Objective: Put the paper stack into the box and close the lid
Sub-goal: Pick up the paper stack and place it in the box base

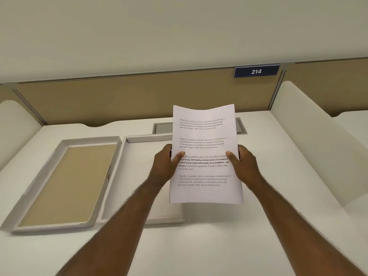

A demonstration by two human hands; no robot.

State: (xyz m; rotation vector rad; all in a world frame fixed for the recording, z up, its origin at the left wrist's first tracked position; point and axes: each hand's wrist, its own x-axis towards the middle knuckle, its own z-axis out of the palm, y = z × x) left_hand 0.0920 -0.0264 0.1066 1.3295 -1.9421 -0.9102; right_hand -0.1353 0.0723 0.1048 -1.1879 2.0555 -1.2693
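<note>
A white paper stack [205,134] with printed paragraphs is held upright above the desk. My left hand [166,164] grips its left edge and my right hand [244,165] grips its right edge, thumbs on the front page. Below and left of the paper lies the open shallow box [137,154], white inside, its right part hidden by the paper and my left arm. The lid [67,182] lies flat beside the box on the left, inside up, with a tan inner face.
The white desk [199,236] is walled by a tan partition [119,100] at the back and white side dividers. A grey cable hatch [162,127] sits behind the box. A blue sign reading 214 [256,71] hangs on the partition.
</note>
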